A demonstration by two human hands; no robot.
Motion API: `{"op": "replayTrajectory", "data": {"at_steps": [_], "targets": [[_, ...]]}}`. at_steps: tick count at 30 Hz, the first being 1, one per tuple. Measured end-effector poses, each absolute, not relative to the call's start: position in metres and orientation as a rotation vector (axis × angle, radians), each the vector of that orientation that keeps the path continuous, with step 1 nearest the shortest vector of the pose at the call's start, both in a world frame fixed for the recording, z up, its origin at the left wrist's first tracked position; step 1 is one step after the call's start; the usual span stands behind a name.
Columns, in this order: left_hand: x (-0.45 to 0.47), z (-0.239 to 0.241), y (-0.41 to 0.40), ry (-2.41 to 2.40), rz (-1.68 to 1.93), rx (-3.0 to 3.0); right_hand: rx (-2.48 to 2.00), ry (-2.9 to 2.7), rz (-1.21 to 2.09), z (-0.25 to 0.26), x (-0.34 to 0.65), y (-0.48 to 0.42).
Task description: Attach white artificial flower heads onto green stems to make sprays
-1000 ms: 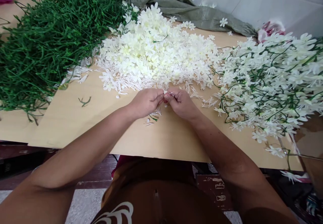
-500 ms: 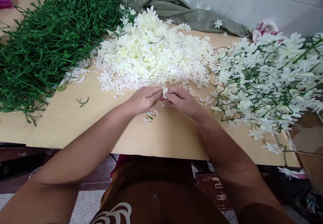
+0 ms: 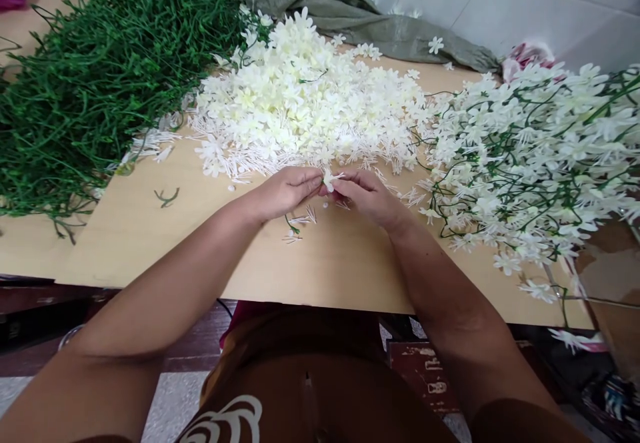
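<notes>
A small white artificial flower [image 3: 329, 179] is held between my two hands, just in front of the heap of loose blossoms. On its left side my left hand [image 3: 289, 193] pinches it at the base, where a speck of green shows. From the right, thumb and fingers of my right hand [image 3: 367, 194] close on the petals, with thin white stamen tips beside them. Fingers cover most of the stem end. Loose white stamens [image 3: 305, 218] and a short green stem piece [image 3: 293, 227] lie on the board below my hands.
A big pile of green plastic stems [image 3: 110, 76] spreads at left. White blossoms [image 3: 310, 96] are heaped at the centre back. Stemmed white flowers [image 3: 530, 156] fill the right side. Grey-green cloth [image 3: 395, 33] runs along the tiled wall. One stem bit [image 3: 167, 198] lies left on the board [image 3: 320, 273].
The flower's petals now show more openly between my fingers, and my right fingers have shifted slightly on it. The view has moved a little; the piles look the same.
</notes>
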State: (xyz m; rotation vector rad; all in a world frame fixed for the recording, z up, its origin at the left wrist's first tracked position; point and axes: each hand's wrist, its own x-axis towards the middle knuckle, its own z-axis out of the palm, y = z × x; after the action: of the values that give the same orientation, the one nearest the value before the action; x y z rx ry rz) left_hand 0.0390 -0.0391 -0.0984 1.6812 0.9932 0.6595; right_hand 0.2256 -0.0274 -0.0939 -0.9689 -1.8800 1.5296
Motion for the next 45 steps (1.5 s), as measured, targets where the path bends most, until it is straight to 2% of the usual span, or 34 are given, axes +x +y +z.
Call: {"op": "replayTrajectory", "data": {"at_steps": [10,29,45], "targets": [[0.037,-0.099,-0.039,1.007,0.646,1.698,-0.933,-2.025,1.281,-0.104,0.225,-0.026],[0.038,-0.096,-0.040,0.994,0.638,1.672,-0.891,-1.830,1.351,-0.105,0.224,-0.027],[0.037,-0.094,-0.041,0.961,0.627,1.665,-0.878,-1.682,1.536,-0.100,0.226,-0.027]]}}
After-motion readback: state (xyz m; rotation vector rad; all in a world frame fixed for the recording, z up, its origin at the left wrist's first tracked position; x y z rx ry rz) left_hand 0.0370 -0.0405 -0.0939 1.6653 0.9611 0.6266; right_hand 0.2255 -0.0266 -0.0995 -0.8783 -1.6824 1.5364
